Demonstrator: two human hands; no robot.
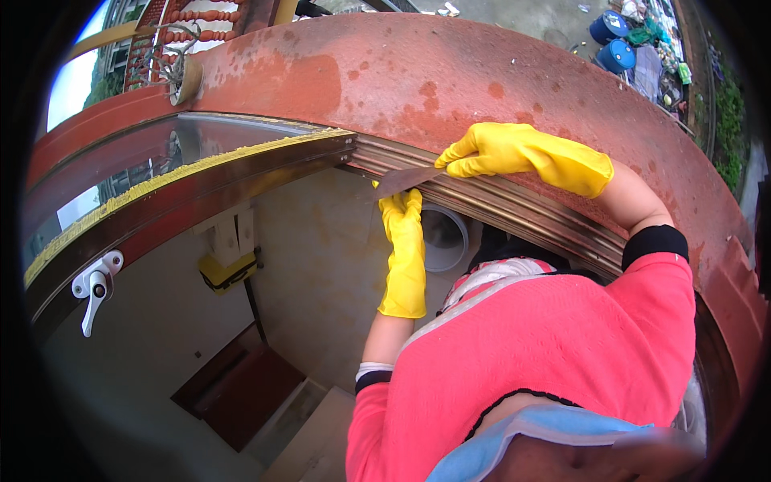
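Observation:
Both my hands wear yellow rubber gloves and meet over the brown metal window track (514, 205). Between them stretches a thin, flat brown piece, cloth-like in look (408, 181); its exact kind is unclear. My right hand (526, 158) pinches its right end, just above the track's outer edge. On the inner side, my left hand (403, 253) reaches up with its fingers closed at the piece's lower left edge. The left fingertips are partly hidden behind it. The piece lies across the track, close to the corner of the sliding window frame (281, 165).
A reddish, stained ledge (385, 72) curves beyond the track, with a flowerpot (189, 80) at its left. Inside, a round bucket (458, 255) is below my left hand. A white window handle (98, 285) juts from the frame. Blue barrels (617, 56) stand far below outside.

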